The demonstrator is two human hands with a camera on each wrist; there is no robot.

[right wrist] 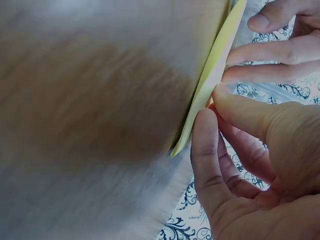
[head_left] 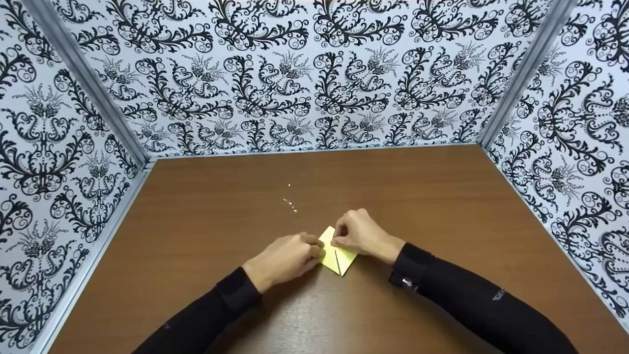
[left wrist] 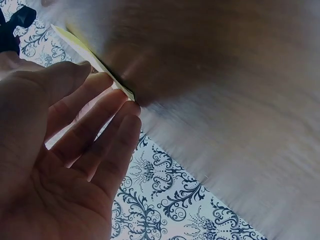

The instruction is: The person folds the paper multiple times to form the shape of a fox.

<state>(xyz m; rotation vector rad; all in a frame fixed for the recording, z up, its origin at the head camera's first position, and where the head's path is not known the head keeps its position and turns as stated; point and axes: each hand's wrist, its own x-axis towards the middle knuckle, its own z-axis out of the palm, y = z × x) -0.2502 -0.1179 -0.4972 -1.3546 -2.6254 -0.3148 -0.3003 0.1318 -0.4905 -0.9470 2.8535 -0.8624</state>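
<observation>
A folded piece of yellow paper [head_left: 330, 263] lies on the brown table, its two flaps meeting along a dark central slit that runs to the near corner. From the left, my left hand [head_left: 290, 258] touches the paper's edge with its fingertips. In the left wrist view those fingers [left wrist: 95, 130] are fairly straight and rest against the paper [left wrist: 82, 50]. My right hand [head_left: 368, 236] is over the right part of the sheet. Its thumb and index finger pinch at the paper [right wrist: 212, 70] in the right wrist view, though the exact pinched part is hidden.
Small white specks [head_left: 290, 203] are scattered on the table [head_left: 221, 196] beyond the left hand. Patterned black-and-white walls [head_left: 314, 73] with grey corner posts [head_left: 530, 73] enclose the table at the back and both sides.
</observation>
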